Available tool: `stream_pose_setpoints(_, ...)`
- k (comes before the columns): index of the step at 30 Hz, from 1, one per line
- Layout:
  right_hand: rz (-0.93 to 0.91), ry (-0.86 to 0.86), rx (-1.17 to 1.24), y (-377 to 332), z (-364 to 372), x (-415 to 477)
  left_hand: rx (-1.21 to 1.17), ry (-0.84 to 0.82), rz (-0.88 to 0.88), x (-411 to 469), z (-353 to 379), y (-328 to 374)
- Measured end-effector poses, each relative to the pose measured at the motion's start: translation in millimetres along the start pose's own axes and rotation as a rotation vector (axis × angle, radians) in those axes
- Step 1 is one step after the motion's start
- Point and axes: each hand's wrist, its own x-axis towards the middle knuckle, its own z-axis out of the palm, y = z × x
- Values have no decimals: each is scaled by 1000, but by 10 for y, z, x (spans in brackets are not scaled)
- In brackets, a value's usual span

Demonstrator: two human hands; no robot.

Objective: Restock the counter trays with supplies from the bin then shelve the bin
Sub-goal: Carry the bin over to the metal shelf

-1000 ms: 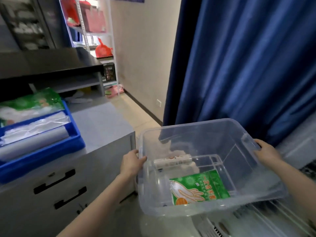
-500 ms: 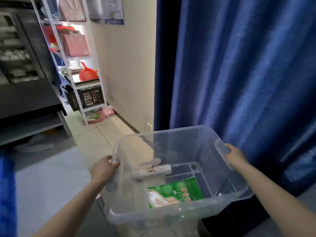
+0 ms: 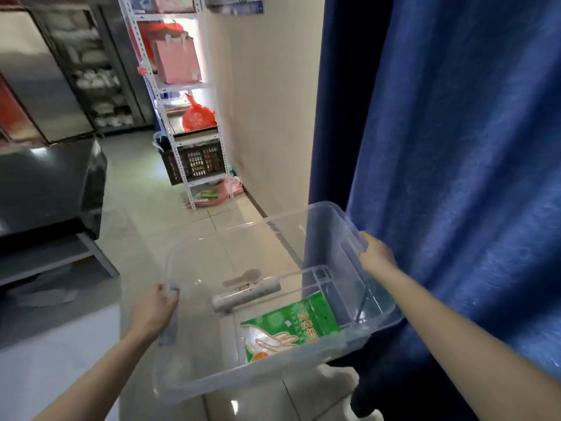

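I hold a clear plastic bin (image 3: 194, 369) in the air in front of me, over the tiled floor. My left hand (image 3: 153, 309) grips its left rim and my right hand (image 3: 376, 253) grips the handle on its right end. Inside lie a green pack of disposable gloves (image 3: 288, 328), a white roll (image 3: 246, 294) and a clear plastic spoon (image 3: 243, 276). A white metal shelf rack (image 3: 182, 95) stands against the wall ahead.
A blue curtain (image 3: 455, 147) hangs close on the right. A dark counter (image 3: 51, 189) juts in from the left, with a grey surface (image 3: 57, 344) below it. The rack holds pink bags (image 3: 177, 60), a red bag (image 3: 197, 117) and a dark crate (image 3: 194, 162).
The view has swung away from the grey counter and its blue tray, which are out of sight. The bin, still held at both ends, now faces the aisle and the white rack.
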Motion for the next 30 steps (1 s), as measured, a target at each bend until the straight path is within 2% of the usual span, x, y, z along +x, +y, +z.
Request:
stream_pose_setpoints(5,-30,-79,-33,-480,525,1104,-52,33,-82,991,238,77)
stream_pose_setpoints(10,-27,-95,31,-1201,1002,2191,-225,46,-175,2254,342,101)
stream_pose_setpoints(14,-68,-110,40,-1807,1295,2981,-204,102,-237,3163,290,138)
stream_pose_setpoints(17,-163,-137,14,-2200,1488,3599,-180,174,-263,3761,223,281)
stream_pose_setpoints(22,-225,-174,28,-2896,1944,4754,-142,268,-250,4786,168,530)
stream_pose_setpoints(30,-308,-267,-33,-4295,2771,6527,-177,261,-314,6403,-163,792)
